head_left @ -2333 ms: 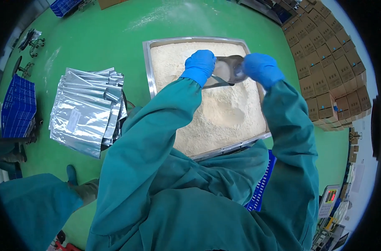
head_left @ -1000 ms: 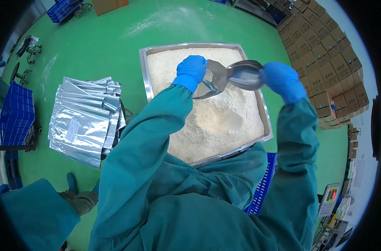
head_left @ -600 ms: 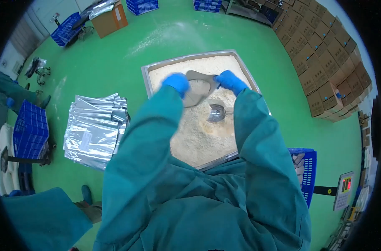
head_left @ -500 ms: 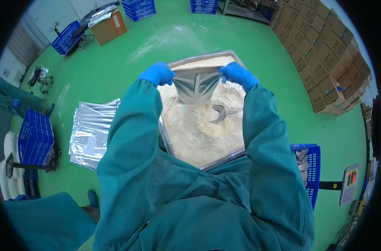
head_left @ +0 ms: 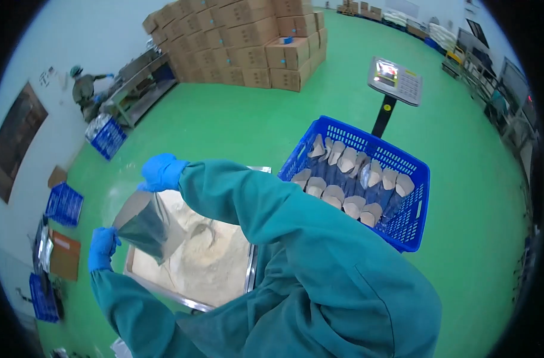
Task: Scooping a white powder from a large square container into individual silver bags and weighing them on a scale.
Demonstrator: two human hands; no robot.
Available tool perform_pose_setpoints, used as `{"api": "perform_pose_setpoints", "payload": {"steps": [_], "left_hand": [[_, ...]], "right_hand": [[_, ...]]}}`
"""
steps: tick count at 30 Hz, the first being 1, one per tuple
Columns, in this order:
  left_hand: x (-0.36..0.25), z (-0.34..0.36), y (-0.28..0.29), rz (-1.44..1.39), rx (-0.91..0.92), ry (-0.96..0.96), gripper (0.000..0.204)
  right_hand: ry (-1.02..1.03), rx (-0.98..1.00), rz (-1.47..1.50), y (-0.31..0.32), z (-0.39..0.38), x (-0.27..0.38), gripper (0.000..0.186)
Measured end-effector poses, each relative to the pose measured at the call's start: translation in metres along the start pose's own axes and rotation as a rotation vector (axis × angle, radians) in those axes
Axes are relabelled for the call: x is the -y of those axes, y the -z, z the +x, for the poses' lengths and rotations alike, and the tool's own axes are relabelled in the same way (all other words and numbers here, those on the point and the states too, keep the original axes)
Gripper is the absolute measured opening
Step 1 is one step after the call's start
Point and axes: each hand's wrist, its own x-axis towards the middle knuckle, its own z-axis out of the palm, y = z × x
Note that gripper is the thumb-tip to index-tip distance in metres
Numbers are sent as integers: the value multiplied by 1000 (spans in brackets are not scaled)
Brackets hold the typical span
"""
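Note:
I hold an open silver foil pouch (head_left: 145, 224) by its mouth, above a metal tray (head_left: 251, 271) heaped with pale powder (head_left: 206, 262). My left hand (head_left: 102, 247) in a blue glove grips the pouch's lower left corner. My right hand (head_left: 161, 172), also gloved in blue, grips its upper edge. A metal scoop (head_left: 205, 231) lies in the powder just right of the pouch, with neither hand on it. My teal sleeves and gown hide the tray's near side.
A blue plastic crate (head_left: 418, 197) with several filled pouches stands to the right of the tray. Behind it is a scale on a post (head_left: 396, 80). Stacked cardboard boxes (head_left: 242, 36) and another person (head_left: 84, 88) at a bench are far off. Blue crates (head_left: 64, 204) sit left.
The scoop left my right hand and now lies in the powder. Both hands took the pouch by its mouth. My head has turned, bringing the blue crate and scale into view.

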Motion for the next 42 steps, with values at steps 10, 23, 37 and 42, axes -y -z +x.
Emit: {"api": "perform_pose_setpoints", "payload": {"steps": [10, 23, 37, 42], "left_hand": [[-126, -36, 21, 45, -180, -210, 33], [-154, -58, -110, -142, 104, -349, 41], [-133, -14, -178, 119, 174, -74, 51], [-174, -8, -219, 164, 177, -39, 51]], "right_hand": [[656, 75, 24, 42, -33, 52, 37], [-508, -67, -596, 185, -404, 14, 34], [-1178, 455, -191, -116, -701, -215, 33], [-1339, 291, -4, -157, -702, -231, 37]]}}
